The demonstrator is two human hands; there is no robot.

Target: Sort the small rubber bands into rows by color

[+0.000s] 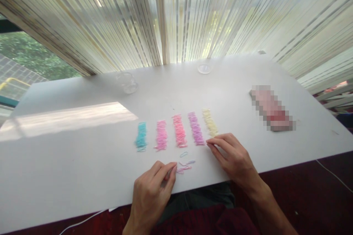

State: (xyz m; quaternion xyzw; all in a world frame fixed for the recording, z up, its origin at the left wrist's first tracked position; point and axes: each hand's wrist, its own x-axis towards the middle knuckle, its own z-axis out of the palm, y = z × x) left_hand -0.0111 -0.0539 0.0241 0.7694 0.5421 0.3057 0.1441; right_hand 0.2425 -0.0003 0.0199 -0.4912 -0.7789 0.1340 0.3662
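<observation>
Small pastel loops that look like paper clips lie in upright rows on the white table: a teal row (141,136), a pink row (161,135), a coral row (179,131), a purple row (196,128) and a pale yellow row (210,122). My right hand (234,156) is pinched at the lower end of the purple row, just below the yellow one; what its fingertips hold is too small to tell. My left hand (154,187) is also pinched, beside a small loose pile of clips (185,169). A single teal clip (183,154) lies above that pile.
A clear round container (129,85) stands at the back left and a clear round lid (204,68) lies at the back middle. A blurred pinkish flat object (271,109) lies to the right. Striped curtains (176,14) hang behind the table. A white cable (333,174) is at the lower right.
</observation>
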